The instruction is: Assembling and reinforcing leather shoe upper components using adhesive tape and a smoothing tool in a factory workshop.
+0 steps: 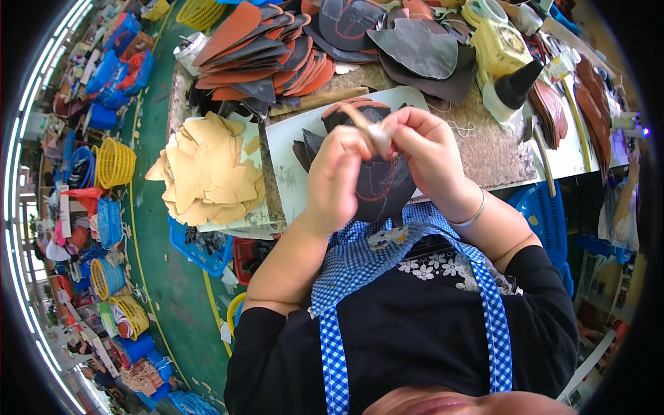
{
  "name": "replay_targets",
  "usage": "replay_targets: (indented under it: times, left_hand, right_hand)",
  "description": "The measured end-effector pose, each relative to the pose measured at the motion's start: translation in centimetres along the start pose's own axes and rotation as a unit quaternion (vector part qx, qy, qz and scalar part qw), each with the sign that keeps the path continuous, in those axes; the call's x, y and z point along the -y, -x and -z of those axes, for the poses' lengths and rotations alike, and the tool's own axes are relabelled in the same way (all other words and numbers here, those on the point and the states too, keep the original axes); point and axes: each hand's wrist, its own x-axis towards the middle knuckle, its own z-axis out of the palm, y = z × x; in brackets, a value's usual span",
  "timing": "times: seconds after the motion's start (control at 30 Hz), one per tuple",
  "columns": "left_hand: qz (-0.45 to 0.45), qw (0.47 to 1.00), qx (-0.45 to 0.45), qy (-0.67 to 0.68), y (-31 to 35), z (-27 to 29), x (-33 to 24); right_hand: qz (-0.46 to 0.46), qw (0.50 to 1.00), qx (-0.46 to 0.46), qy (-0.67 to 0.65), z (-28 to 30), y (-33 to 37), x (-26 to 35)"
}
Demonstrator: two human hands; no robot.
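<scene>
My left hand [335,173] and my right hand [430,148] meet above the workbench, fingers pinched together. Between them is a small tan and whitish strip-like piece [377,135]; its exact kind is unclear. The right fingertips close on its whitish end, while the left fingers curl around its near side. Directly beneath lie dark leather pieces [379,190] with reddish outlines, resting partly on a white board [287,155] and reaching toward my blue checked apron [373,252]. My hands hide part of them.
Left of the board is a heap of cream cut pieces [207,169]. Orange and black leather pieces [277,59] are stacked behind. At the back right stand a black-nozzled bottle [515,86] and a yellowish container [499,48]. A hammer [543,152] lies at the right edge.
</scene>
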Motion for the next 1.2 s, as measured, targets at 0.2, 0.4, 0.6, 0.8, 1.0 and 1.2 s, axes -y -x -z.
replay_targets:
  times: [0.2, 0.4, 0.6, 0.8, 1.0, 1.2]
  left_hand:
    - [0.101, 0.991, 0.011, 0.086, 0.9, -0.2, 0.6]
    - [0.36, 0.745, -0.103, 0.553, 1.2, 0.1, 1.8]
    - [0.353, 0.649, -0.058, 0.671, 0.0, 2.8, 1.6]
    - [0.064, 0.927, -0.022, 0.37, 0.2, 7.1, 1.1]
    - [-0.012, 0.99, 0.136, -0.03, 0.5, 0.8, -2.2]
    - [-0.071, 0.978, 0.154, -0.122, -0.1, 2.8, -2.2]
  right_hand:
    - [0.206, 0.92, 0.04, 0.331, -1.9, 1.4, 0.4]
    - [-0.233, 0.927, -0.108, -0.274, 1.7, -1.3, -1.3]
    - [-0.216, 0.961, 0.169, 0.015, 4.5, 0.1, 1.3]
    - [-0.053, 0.691, 0.395, 0.603, 8.4, 3.9, 7.0]
    - [0.129, 0.86, 0.19, 0.455, 0.9, 4.7, 4.2]
    - [0.122, 0.919, 0.062, 0.37, 1.5, 4.6, 1.7]
